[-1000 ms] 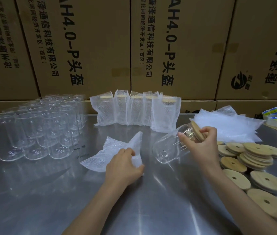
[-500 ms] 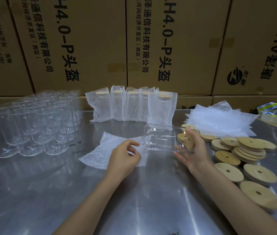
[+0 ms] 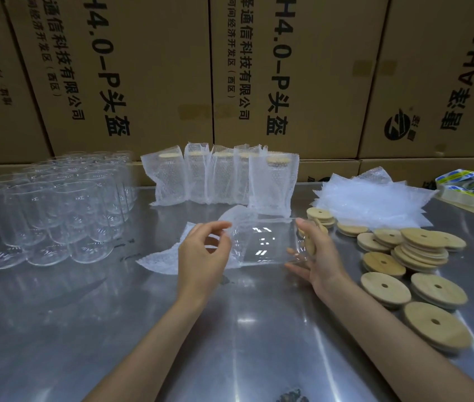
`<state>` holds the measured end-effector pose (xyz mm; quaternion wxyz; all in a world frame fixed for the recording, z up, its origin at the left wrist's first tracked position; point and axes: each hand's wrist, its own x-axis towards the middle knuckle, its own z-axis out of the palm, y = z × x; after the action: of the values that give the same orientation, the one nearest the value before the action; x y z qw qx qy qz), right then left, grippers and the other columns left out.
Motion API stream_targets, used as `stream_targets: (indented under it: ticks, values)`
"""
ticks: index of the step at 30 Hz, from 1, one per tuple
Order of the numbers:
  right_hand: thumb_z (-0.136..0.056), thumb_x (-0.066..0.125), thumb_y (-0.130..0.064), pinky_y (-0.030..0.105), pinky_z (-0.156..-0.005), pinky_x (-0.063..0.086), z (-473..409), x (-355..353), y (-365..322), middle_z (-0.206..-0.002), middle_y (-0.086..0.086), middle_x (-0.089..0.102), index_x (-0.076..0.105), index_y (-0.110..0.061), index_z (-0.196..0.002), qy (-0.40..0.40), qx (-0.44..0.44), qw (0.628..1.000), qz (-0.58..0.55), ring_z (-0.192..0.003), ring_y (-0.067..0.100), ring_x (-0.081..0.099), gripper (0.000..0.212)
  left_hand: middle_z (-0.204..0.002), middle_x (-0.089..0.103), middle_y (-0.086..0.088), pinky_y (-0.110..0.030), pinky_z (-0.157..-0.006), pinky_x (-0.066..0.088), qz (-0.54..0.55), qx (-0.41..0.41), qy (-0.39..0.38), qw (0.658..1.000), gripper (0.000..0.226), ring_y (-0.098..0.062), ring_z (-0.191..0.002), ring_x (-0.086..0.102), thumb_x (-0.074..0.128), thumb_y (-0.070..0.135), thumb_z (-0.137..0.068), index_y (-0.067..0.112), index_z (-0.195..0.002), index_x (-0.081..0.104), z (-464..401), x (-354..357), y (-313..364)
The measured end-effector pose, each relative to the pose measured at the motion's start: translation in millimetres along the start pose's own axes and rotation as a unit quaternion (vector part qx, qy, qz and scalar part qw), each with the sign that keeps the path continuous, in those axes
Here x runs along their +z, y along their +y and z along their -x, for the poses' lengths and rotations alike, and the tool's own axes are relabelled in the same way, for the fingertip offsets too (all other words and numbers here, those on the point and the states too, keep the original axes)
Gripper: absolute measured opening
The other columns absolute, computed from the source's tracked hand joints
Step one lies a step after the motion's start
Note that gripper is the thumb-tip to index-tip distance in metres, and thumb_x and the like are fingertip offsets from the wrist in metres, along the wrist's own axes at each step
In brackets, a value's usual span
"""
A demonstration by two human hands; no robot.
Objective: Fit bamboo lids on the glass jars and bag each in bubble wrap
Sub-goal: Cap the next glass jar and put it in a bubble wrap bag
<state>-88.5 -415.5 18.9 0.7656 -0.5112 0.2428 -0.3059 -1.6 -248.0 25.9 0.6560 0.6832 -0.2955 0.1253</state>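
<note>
A clear glass jar point(image 3: 263, 242) lies on its side above the steel table, its bamboo lid point(image 3: 308, 240) fitted at the right end. My right hand point(image 3: 318, 255) cups the lidded end, thumb over the top and fingers below. My left hand point(image 3: 203, 253) pinches the mouth of a bubble wrap bag point(image 3: 157, 258) at the jar's base. The jar's base sits at the bag's opening.
Several empty glass jars point(image 3: 53, 210) stand at the left. Several bagged jars point(image 3: 218, 178) line the back, before stacked cardboard boxes point(image 3: 148, 68). Loose bamboo lids point(image 3: 421, 256), a pile of bubble bags point(image 3: 372, 198) and tape rolls point(image 3: 473, 187) lie at the right.
The jar has turned from tilted to lying sideways and moved left to the bag. My left hand has lifted the bag's mouth up to the jar's base.
</note>
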Motion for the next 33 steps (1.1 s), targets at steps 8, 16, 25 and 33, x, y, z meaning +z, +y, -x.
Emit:
stream_targets:
  ticks: [8,16,25,33]
  values:
    - [-0.075,0.075,-0.045,0.032,-0.06,0.057,4,4,-1,-0.117,-0.002,0.062,0.058,-0.031,-0.117,0.007,0.016,0.999,-0.026,-0.1,0.024,0.065,0.047,-0.089,0.061,0.012,-0.014,-0.073,0.044,-0.136,0.198,-0.048,0.97,0.025,-0.005,-0.078,0.057,0.067,0.006,-0.086,0.024,-0.103,0.071,15,7,10]
    - [-0.072,0.071,-0.053,0.025,-0.05,0.053,6,3,-5,-0.084,-0.002,0.071,0.07,-0.024,-0.103,-0.033,0.091,0.992,-0.084,-0.074,0.018,0.069,0.043,-0.082,0.06,0.006,-0.01,-0.074,0.038,-0.1,0.149,0.04,0.983,0.007,-0.006,-0.077,0.055,0.066,0.015,-0.089,0.019,-0.094,0.07,0,-6,10]
    - [-0.075,0.071,-0.052,0.024,-0.053,0.054,12,10,-3,-0.09,-0.004,0.072,0.069,-0.027,-0.107,-0.049,0.074,0.994,-0.066,-0.073,0.015,0.069,0.041,-0.083,0.063,0.009,-0.011,-0.073,0.04,-0.049,0.161,0.063,0.984,0.018,-0.005,-0.077,0.056,0.066,0.013,-0.09,0.031,-0.088,0.067,4,-1,18]
    - [-0.081,0.07,-0.045,0.03,-0.065,0.057,23,20,1,-0.103,0.006,0.065,0.062,-0.018,-0.116,-0.095,0.043,0.994,-0.013,-0.073,0.015,0.065,0.045,-0.077,0.063,0.004,-0.025,-0.07,0.045,-0.188,0.358,-0.035,0.914,0.011,-0.017,-0.071,0.057,0.065,0.021,-0.087,0.014,-0.089,0.074,20,13,15]
